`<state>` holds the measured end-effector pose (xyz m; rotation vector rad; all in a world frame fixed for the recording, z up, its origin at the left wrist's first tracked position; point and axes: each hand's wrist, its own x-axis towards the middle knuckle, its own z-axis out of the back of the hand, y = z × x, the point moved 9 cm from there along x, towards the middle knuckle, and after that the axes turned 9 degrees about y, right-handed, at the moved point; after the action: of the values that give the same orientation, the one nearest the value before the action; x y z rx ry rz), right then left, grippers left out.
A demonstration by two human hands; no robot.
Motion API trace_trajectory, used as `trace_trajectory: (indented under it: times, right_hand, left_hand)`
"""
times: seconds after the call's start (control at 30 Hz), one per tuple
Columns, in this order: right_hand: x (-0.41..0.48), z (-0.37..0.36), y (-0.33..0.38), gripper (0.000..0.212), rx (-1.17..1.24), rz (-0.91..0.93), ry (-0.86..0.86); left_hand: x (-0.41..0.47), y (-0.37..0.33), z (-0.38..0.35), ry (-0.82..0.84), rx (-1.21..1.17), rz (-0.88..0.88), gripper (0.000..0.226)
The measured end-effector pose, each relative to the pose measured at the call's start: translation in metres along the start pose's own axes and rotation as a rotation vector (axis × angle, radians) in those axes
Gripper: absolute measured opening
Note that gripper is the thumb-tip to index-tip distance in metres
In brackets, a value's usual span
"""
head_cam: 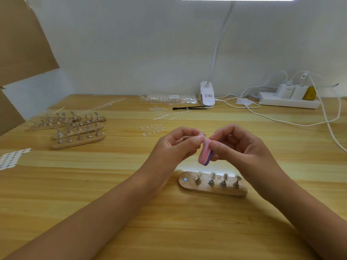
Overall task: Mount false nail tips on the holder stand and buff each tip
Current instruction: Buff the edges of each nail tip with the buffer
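Note:
My right hand [242, 147] grips a small pink and purple buffer block [205, 154] above the table. My left hand [176, 145] pinches something small against the block's top end; it looks like a clear nail tip [201, 136], mostly hidden by my fingers. Just below my hands lies a wooden holder stand [212, 190] with several metal pegs, each carrying a clear tip. Its leftmost spot [185, 179] shows only a bare metal disc.
Several more wooden stands [78, 142] with pegs sit at the left. Loose clear tips [152, 129] lie behind my hands, white sticker dots [11, 158] at the far left. A clip lamp [207, 96], brush [189, 108], tip bag [169, 98], power strip [289, 102] and cables line the back.

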<state>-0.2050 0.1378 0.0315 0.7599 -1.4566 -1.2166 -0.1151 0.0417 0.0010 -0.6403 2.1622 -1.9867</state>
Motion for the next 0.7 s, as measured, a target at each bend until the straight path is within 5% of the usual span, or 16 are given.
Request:
trace_trajectory:
  times: [0.37,0.53,0.7]
  right_hand:
    - [-0.0009,0.0082,0.0005,0.04,0.025,0.011,-0.046]
    - [0.0003,0.0092,-0.0013,0.034,-0.014,0.021,-0.036]
    - [0.0002,0.0041,0.0019,0.031,-0.073,0.035,0.006]
  left_hand:
    - [0.0,0.0004,-0.0056,0.041,-0.053,-0.001,0.01]
    - [0.0013,0.0029,-0.0028,0.029,-0.102,0.022,0.038]
    - [0.002,0.0047,0.0015,-0.005,-0.199,0.036,0.03]
